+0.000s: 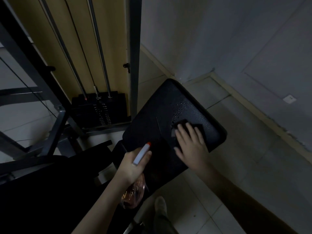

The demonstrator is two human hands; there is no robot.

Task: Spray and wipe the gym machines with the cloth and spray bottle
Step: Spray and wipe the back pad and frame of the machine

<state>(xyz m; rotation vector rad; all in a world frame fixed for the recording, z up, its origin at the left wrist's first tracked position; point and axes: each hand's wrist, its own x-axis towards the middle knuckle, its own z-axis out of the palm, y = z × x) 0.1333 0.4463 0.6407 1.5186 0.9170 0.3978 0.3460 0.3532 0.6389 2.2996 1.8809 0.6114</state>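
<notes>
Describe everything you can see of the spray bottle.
The spray bottle has a white trigger head tipped with an orange-red nozzle, and a translucent pinkish body that looks like plastic and catches glints of light. The left hand grips it round the neck, hiding the trigger. It is held tilted in the air, nozzle aimed over the near edge of the black seat pad, body hanging below the wrist. Whether it holds liquid cannot be told in the dim light.

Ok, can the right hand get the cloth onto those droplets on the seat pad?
Probably yes: the right hand presses the cloth flat on the seat pad, and the droplets lie just beyond it, nothing between.
</notes>
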